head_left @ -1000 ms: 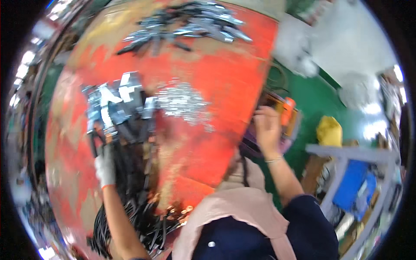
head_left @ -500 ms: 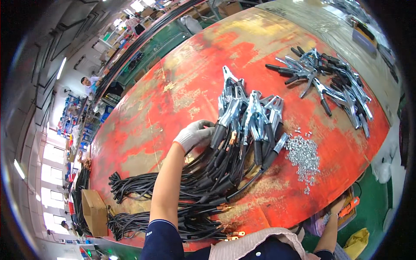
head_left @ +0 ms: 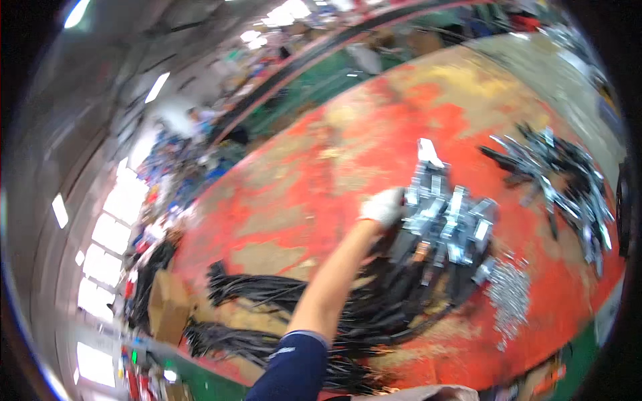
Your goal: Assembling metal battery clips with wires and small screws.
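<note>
My left hand (head_left: 383, 206), in a white glove, reaches over the table to the left side of a pile of metal spring clamps (head_left: 447, 217). Its fingers meet the pile's edge, but motion smears them, so any grip is unclear. Black cables (head_left: 381, 311) run from under the clamps toward the left, and a copper-coloured cable end (head_left: 421, 252) shows among them. At the lower right, below the table edge, a smeared patch of my right hand (head_left: 533, 382) shows beside an orange tool (head_left: 552, 378); its fingers cannot be made out.
Small metal nuts (head_left: 508, 297) lie heaped right of the clamps. A second clamp pile (head_left: 558, 187) sits farther right on the red, worn table (head_left: 281, 214). Bundled black cables (head_left: 251, 287) and a cardboard box (head_left: 167, 307) are at the left.
The view has swung, shifting the table's contents right and down in the picture, and it is now blurred. My left hand is still at the clamps' left side; my right arm has mostly left view.
</note>
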Available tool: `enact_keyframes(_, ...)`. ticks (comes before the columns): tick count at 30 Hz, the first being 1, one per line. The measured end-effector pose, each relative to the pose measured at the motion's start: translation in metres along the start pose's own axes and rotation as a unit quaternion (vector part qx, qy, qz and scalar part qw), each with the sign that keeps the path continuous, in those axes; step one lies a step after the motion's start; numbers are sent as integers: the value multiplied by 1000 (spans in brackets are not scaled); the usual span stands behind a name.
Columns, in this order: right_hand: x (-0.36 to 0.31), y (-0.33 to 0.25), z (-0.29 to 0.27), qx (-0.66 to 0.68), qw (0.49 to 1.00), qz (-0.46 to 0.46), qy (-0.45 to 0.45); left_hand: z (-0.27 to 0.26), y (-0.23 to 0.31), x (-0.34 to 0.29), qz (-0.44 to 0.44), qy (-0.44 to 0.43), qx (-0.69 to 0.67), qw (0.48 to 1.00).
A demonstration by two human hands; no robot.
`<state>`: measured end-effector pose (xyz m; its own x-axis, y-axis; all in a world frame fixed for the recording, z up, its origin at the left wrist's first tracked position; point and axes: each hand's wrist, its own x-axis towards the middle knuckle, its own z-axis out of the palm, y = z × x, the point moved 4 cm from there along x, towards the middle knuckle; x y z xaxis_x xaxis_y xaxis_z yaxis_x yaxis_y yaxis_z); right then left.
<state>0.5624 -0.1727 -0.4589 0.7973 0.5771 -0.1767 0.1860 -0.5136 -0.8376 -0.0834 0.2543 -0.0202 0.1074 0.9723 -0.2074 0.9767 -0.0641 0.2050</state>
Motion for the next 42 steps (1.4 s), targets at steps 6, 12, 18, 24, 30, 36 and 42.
enact_keyframes(6, -12, -51, 1, -74, 997, 7, 1, 2, 3, 13, 15, -24, 38, 999)
enact_keyframes(12, -13, -64, -2, -90, 996, 8, -4, 12, -13, 26, 21, -73, -60, 995)
enact_keyframes(18, -21, -52, -13, -83, 996, 15, 8, 24, -11, 38, 0, -41, -85, 996)
enact_keyframes(24, -20, 3, -29, -44, 999, 16, 12, 43, -43, 48, 126, 2, -188, 974)
enact_keyframes(30, -33, 3, -27, 44, 994, 71, 70, 53, -50, 70, 91, 3, -256, 962)
enact_keyframes(36, -58, -14, -32, 113, 986, 94, 73, 42, -25, 47, -73, 24, -574, 816)
enact_keyframes(42, -71, -27, -37, 142, 979, 124, 74, 45, -30, 53, -77, -24, -629, 773)
